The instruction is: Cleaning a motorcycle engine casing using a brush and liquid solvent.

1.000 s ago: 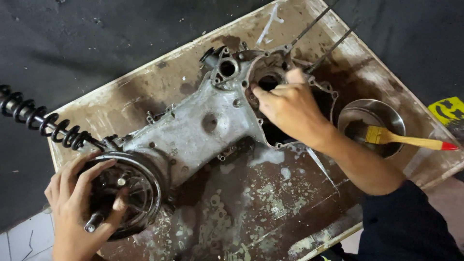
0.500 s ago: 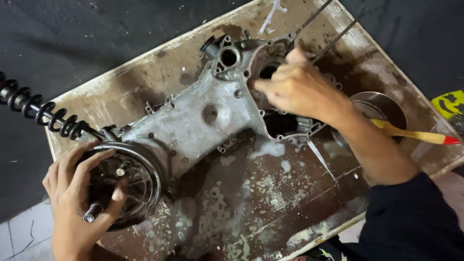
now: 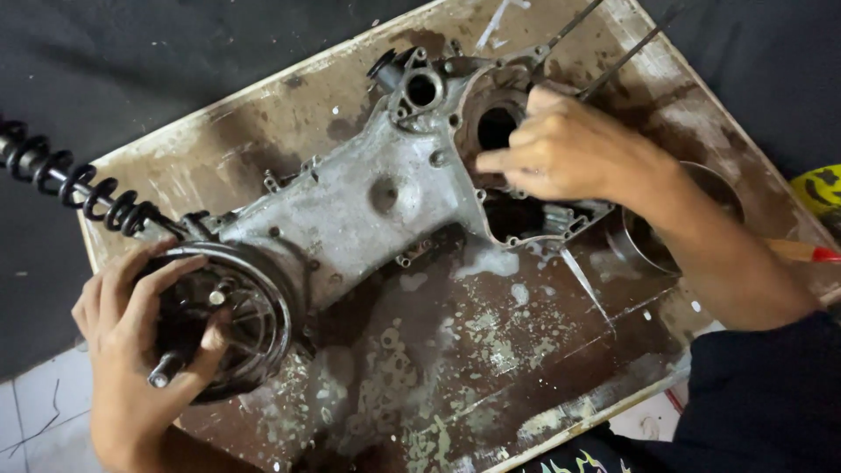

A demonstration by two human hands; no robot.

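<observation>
Grimy wooden board [image 3: 491, 350] fills mid-frame, metal bowl [image 3: 648, 250] at right, black coil spring [image 3: 79, 188] upper left, white floor tiles [image 3: 35, 416] lower left.

Quick count of what's on there: one wooden board [image 3: 491, 368], one grey engine casing [image 3: 368, 206] with one round hub [image 3: 229, 317] at its end, one black coil spring [image 3: 74, 180], two thin metal rods [image 3: 569, 26] sticking up, one metal bowl [image 3: 653, 241], one brush handle [image 3: 802, 251], and two hands: left hand [image 3: 131, 350], right hand [image 3: 569, 149].

A grimy grey metal engine casing [image 3: 368, 206] lies flat and diagonal (round black drum [image 3: 229, 317] near-left, open cavity far-right).
</observation>
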